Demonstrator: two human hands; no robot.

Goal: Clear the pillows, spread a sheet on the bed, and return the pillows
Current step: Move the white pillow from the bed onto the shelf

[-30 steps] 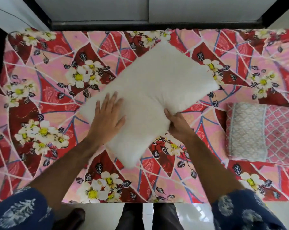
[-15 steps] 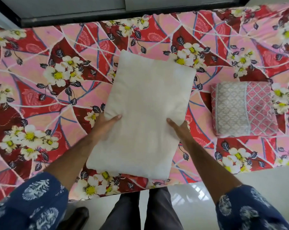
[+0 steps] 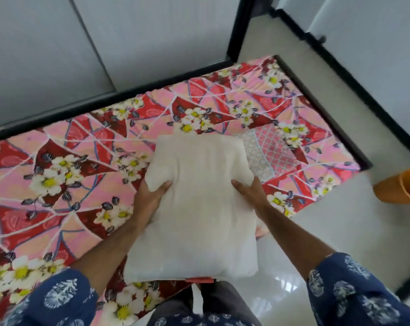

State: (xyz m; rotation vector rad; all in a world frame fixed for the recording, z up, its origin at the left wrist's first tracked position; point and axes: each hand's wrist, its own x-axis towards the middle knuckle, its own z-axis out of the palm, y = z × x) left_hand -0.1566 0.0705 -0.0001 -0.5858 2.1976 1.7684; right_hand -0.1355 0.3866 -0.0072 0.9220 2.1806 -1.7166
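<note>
Closest to me, blue patterned sleeves [image 3: 354, 295] frame the bottom of the view, and both forearms reach forward to a white pillow [image 3: 199, 208] that I hold lifted above the near edge of the bed. My left hand [image 3: 150, 198] grips its left side, thumb curled over the top face and fingers hidden beneath; my right hand [image 3: 248, 191] clasps the right side the same way. Under and beyond it, the bed [image 3: 58, 184] wears a pink and red floral sheet. Just past the pillow's far right corner, a folded pink lattice-patterned cloth [image 3: 270, 151] lies on the sheet, partly hidden. Off to the right, an orange bucket [image 3: 399, 187] stands on the pale floor [image 3: 340, 220].
</note>
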